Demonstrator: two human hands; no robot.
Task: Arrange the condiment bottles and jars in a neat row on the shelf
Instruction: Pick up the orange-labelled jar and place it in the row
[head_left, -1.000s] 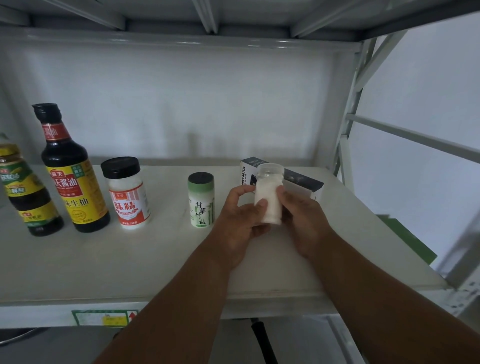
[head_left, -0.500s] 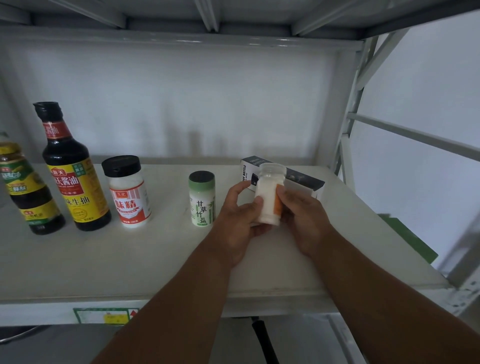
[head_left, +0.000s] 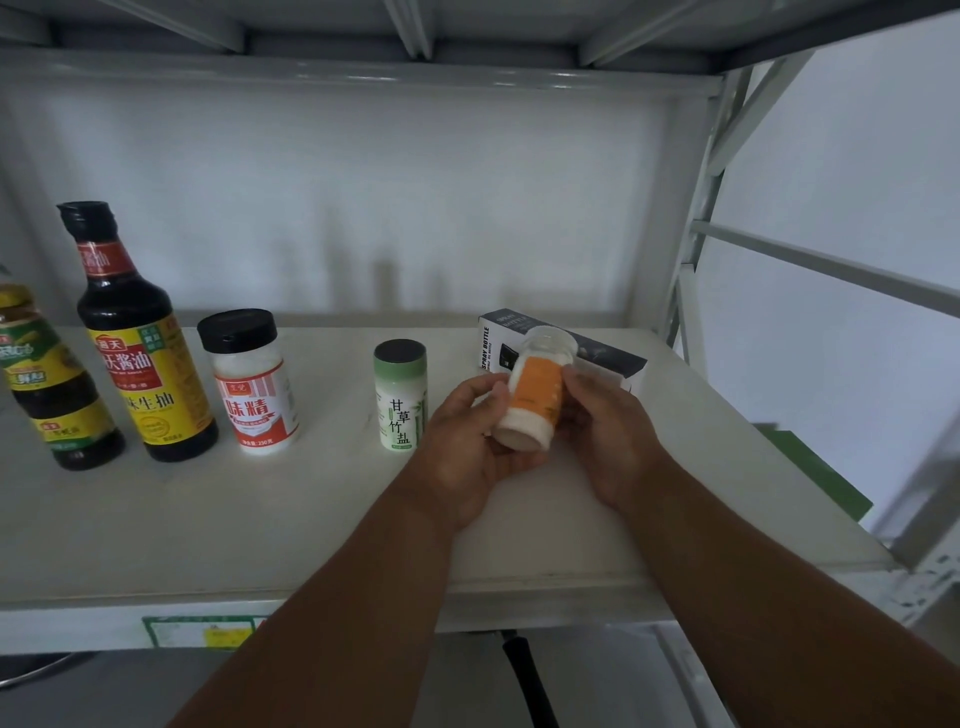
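**Both hands hold tilted jar above shelf**

Gripped from both sides, the small clear plastic jar with an orange label (head_left: 535, 397) sits between left hand (head_left: 470, 441) and right hand (head_left: 605, 431), fingers curled round it, above the white metal shelf (head_left: 291, 525). Contents: white granules. It leans top-away, base visible. Half a second ago it stood nearly upright, label barely showing. Just left stands the green-labelled salt shaker with a black cap (head_left: 401, 395), white contents, position unchanged.
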